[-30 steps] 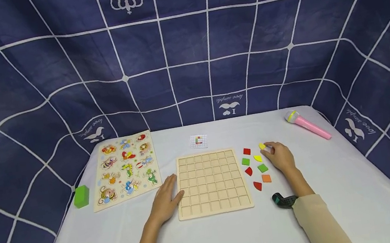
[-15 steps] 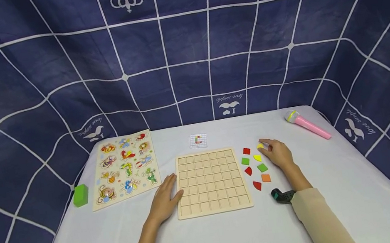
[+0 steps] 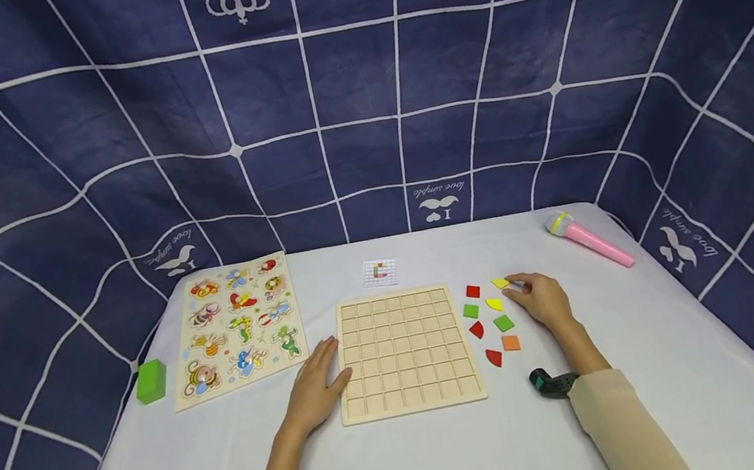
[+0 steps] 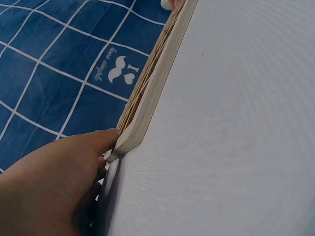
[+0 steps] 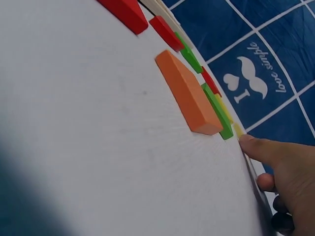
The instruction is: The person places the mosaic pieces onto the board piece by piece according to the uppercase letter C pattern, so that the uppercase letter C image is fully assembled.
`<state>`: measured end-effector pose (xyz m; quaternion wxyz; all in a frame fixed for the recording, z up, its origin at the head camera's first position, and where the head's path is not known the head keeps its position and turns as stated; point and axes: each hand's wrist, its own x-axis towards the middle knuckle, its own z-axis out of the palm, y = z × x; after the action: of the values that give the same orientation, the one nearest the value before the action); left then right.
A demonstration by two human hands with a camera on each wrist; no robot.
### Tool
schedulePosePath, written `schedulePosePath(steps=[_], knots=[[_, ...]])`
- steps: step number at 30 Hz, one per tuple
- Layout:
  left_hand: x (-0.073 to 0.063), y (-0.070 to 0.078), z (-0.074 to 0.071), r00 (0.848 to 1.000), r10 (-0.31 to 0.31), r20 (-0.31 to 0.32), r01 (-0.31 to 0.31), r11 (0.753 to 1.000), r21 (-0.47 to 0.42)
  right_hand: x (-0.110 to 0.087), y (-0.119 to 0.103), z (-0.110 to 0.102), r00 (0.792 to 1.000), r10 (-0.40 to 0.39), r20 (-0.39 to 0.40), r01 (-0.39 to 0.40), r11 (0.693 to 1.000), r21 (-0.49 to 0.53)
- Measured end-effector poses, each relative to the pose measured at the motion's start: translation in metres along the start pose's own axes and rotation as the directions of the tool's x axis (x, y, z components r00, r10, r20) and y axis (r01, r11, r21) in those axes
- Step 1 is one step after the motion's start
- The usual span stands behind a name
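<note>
The pale, unpainted wooden grid board (image 3: pixel 405 352) is showing a matt, smooth face, its layered raw edge lying against the left hand's (image 3: pixel 316 390) fingertips (image 4: pixel 106 137). Just beyond the right hand's (image 3: pixel 543 299) forefinger (image 5: pixel 258 147), the small yellow painted wooden tile (image 3: pixel 499 282) is looking satiny. The white cloth table cover (image 3: pixel 453 451) is reading as matt and finely woven.

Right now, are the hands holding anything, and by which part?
Nothing is gripped. The right hand touches a yellow piece with a fingertip; the left hand rests flat against the wooden grid board at its left edge.
</note>
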<state>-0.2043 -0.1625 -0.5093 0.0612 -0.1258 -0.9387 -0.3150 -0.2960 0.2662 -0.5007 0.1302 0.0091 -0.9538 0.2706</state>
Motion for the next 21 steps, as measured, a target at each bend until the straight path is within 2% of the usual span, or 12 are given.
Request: schedulePosePath(steps=[9, 16, 21], knots=[[-0.001, -0.001, -0.002, 1.0, 0.003, -0.007, -0.003, 1.0, -0.003, 0.0, 0.0, 0.004, 1.0, -0.023, -0.015, 0.023, 1.0, 0.016], [-0.001, -0.002, -0.002, 1.0, -0.017, 0.024, 0.017, 1.0, -0.001, 0.009, 0.0, 0.005, 0.998, -0.053, 0.03, 0.052, 0.998, 0.017], [-0.001, -0.003, -0.001, 0.999, -0.017, 0.033, 0.018, 1.0, -0.004, 0.012, 0.001, 0.006, 0.998, -0.052, 0.034, 0.052, 0.999, 0.005]])
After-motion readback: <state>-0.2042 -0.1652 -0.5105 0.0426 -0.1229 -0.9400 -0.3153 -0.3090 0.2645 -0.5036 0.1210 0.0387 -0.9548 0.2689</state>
